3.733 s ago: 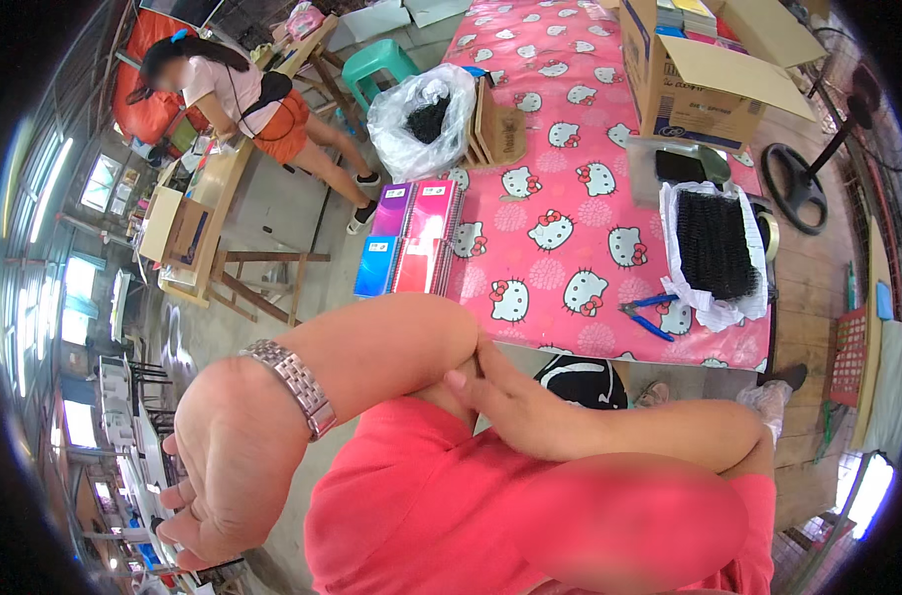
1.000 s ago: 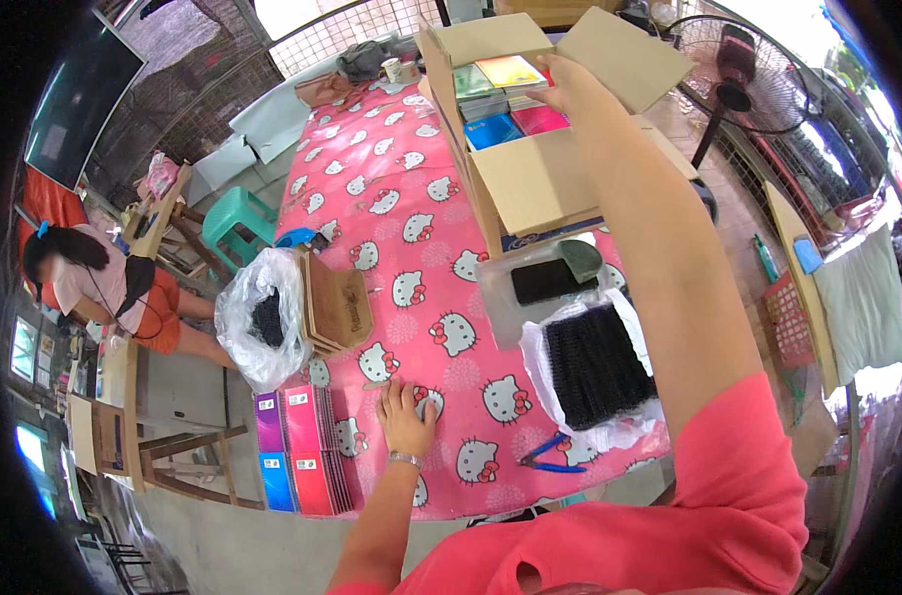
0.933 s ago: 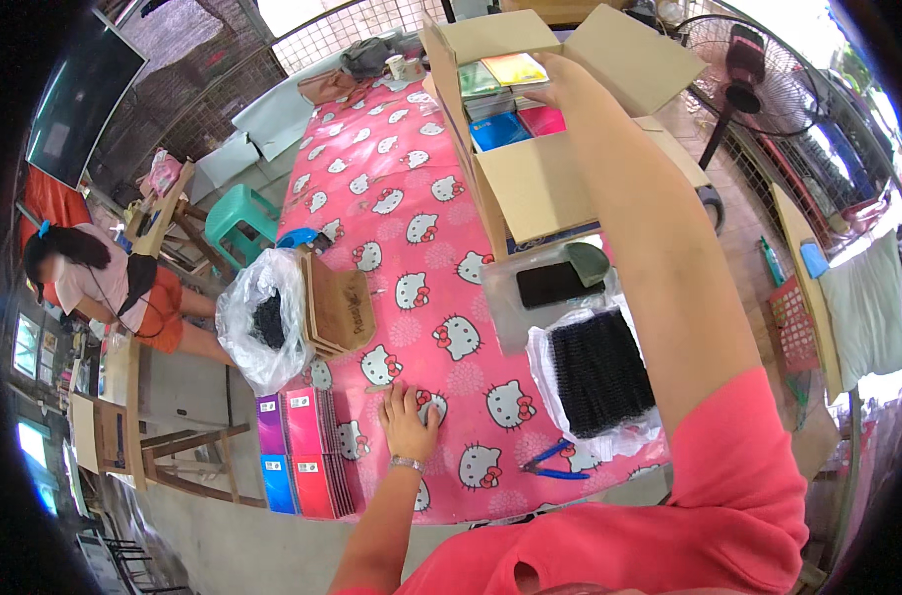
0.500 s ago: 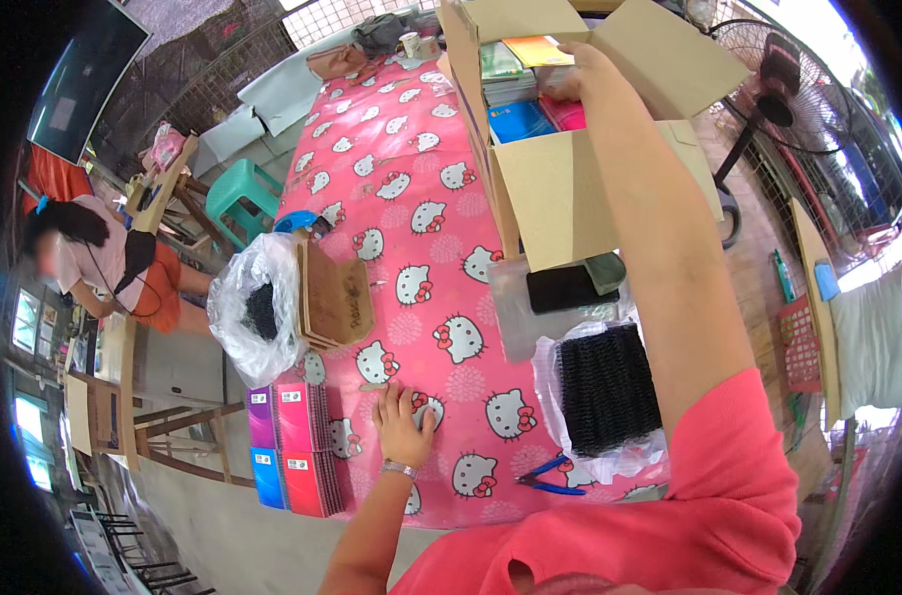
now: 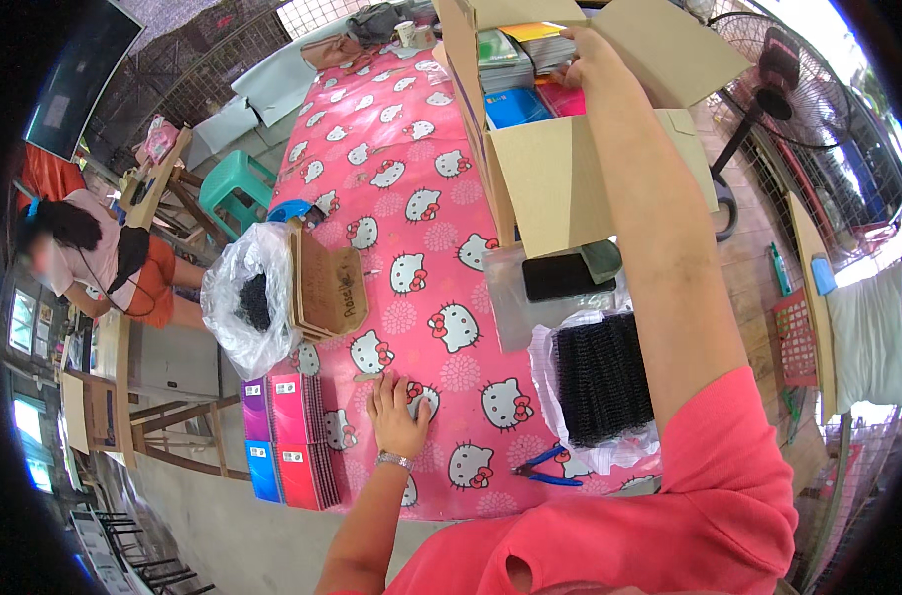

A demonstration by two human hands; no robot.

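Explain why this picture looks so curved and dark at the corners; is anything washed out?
Head view: a wide fisheye lens bends straight edges toward the rim and leaves black corners; head view: bright daylight washes out the background beyond the black round-caged standing fan; head view: the left hand on the glossy pink cat-patterned tablecloth looks fairly sharp.

The person wears a coral-pink top (image 5: 609, 540) of plain, soft-looking cloth, creased in shallow folds across the front. Its short right sleeve (image 5: 733, 431) is loose and ends above the elbow in an even hem. A small dark oval gap (image 5: 518, 572) shows in the cloth near the lower edge. A slim, silver-coloured metal band (image 5: 394, 460) circles the left wrist, its links too small to make out clearly. Both forearms are bare.
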